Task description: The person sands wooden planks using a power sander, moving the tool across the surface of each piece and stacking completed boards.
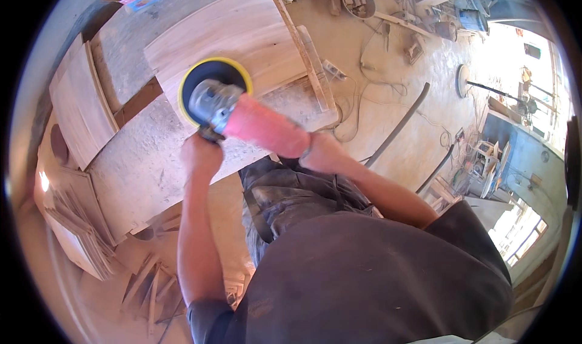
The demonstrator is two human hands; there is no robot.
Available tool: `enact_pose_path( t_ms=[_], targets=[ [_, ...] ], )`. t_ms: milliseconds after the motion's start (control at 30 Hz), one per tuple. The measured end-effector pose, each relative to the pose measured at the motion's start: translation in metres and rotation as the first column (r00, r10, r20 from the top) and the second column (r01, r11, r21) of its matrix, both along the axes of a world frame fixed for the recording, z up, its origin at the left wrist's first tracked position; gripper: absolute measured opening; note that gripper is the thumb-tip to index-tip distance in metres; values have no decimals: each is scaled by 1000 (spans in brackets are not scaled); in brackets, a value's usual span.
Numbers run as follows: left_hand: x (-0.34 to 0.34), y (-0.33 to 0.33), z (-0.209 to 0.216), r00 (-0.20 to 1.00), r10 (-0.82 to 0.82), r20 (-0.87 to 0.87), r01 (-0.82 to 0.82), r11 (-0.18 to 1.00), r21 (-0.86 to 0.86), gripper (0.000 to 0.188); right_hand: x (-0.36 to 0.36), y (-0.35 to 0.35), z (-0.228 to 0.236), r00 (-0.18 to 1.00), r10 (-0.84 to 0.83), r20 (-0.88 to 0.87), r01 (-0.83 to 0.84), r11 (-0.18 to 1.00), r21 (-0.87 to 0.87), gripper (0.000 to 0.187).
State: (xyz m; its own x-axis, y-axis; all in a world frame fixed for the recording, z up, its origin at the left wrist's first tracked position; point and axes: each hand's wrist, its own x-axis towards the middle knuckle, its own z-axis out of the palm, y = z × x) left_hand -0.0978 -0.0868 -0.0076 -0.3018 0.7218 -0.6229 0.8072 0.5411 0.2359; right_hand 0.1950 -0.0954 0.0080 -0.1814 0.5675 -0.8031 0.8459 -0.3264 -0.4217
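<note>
Sander [242,110] gripped by left hand [200,153] | right hand [324,153] | disc at panel [242,35] edge

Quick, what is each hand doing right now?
Left hand: closed on the sander by its grey head.
Right hand: closed around the rear of the sander's red body.

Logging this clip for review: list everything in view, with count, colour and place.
Disc sander: one, pink body, yellow-rimmed pad, on the board.
Wooden board: one, pale, on the workbench, under the pad.
Workbench: one, dusty grey, centre left.
Wood panels: several, pale, left.
Offcuts: many, on the floor, lower left.
Cables: several, on the dusty floor, right.
Left hand: fingers on the sander's side handle.
Right hand: grips the sander's rear.
</note>
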Motion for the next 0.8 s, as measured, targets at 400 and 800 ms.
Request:
enact_pose_path(
  t_ms=[400,800],
  targets=[
    [147,81,16,933,-254,255,250,967,50,25,134,-7,13,899,-422,114,434,895,-103,18],
    [18,-1,14,995,86,-43,-86,996,7,20,24,-10,-17,995,30,-90,-32,999,-22,41]
  ],
)
